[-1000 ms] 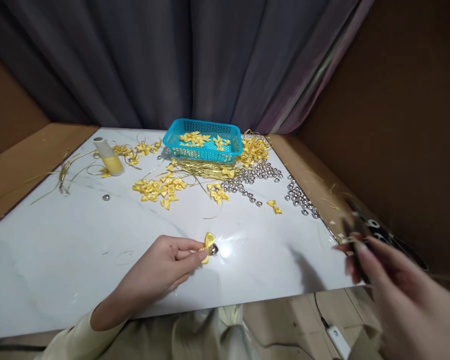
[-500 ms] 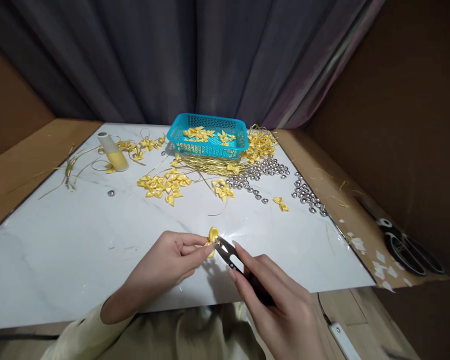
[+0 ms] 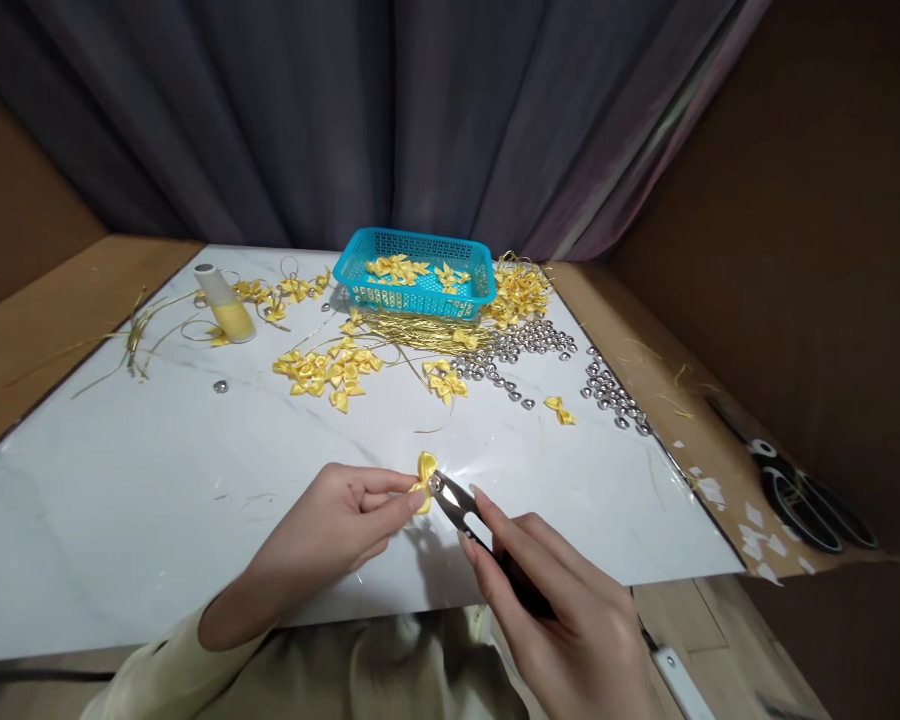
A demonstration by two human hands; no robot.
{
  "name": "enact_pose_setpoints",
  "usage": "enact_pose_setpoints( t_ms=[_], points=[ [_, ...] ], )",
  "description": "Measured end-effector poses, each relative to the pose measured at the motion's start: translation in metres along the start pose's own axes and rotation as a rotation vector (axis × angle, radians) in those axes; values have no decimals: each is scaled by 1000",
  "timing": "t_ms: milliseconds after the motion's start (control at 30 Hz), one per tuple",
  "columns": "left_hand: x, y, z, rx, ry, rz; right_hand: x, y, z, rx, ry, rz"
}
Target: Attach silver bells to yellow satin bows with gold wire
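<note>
My left hand (image 3: 367,515) pinches a yellow satin ribbon bow (image 3: 426,467) between thumb and fingers, above the front of the table. A small silver bead (image 3: 436,484) shows at the bow's middle. Black thread snips (image 3: 461,510) are gripped in my right hand (image 3: 562,590), their blade tips at the bead. Whether the tips touch it or any cord there, I cannot tell. Beyond the hands lie a pile of yellow bows (image 3: 330,370) and a single bow (image 3: 559,410).
A blue basket (image 3: 412,305) holding bows stands at the back. Before it lie gold cords (image 3: 412,332) and silver beads (image 3: 525,345). A bottle with yellow contents (image 3: 226,305) stands left. Black-handled scissors (image 3: 802,505) and paper scraps (image 3: 754,515) are on the right cardboard.
The snips' tips have shifted very slightly at the bow, and the silver bead shows more plainly. My left hand keeps its pinch. The whole view has moved a little.
</note>
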State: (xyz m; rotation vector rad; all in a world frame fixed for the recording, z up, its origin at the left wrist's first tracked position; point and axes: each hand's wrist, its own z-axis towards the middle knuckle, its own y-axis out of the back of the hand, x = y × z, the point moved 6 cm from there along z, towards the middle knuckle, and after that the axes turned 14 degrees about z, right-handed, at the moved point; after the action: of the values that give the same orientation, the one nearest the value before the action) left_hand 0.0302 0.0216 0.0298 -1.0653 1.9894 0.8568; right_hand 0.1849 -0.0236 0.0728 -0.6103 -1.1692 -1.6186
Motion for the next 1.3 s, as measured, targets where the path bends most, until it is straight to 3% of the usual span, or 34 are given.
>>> enact_pose_setpoints(
  t_ms=[567,800,1033,1300],
  points=[
    [-5,-2,-1,-40,2,-6,3,-3,3,51,7,-70],
    [-5,3,-3,11,-69,16,0,-12,-3,3,36,-93],
    [-6,6,-4,41,-113,63,0,-10,-1,49,87,-112],
    [-8,3,-4,-4,-153,125,0,-9,0,107,242,-392]
  ],
)
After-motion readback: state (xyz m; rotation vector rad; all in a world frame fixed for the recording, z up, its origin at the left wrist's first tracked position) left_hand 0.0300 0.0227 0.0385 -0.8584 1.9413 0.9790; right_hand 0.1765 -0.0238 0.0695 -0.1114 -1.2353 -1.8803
